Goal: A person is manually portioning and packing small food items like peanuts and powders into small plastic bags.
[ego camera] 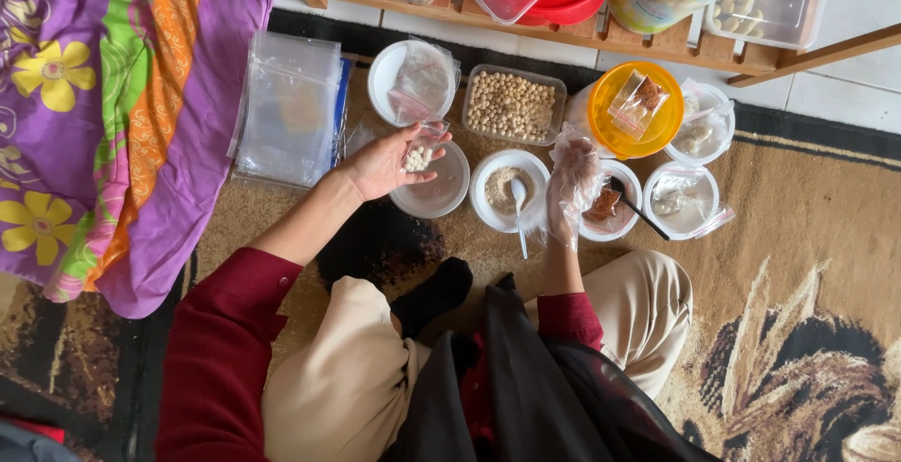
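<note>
Holding small clear bag, few white balls inside: left hand, pinching it over empty bowl. Right hand, plastic-gloved, fingers loosely curled, nothing gripped, over bowl of red powder. Tray of balls far, still full. Filled packet on orange lid.

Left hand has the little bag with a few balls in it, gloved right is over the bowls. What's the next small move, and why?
Probably dip the gloved right hand into the reddish-powder bowl beneath it, then bring a pinch to the small bag, which the left hand holds open-side up and which holds only white balls.
</note>
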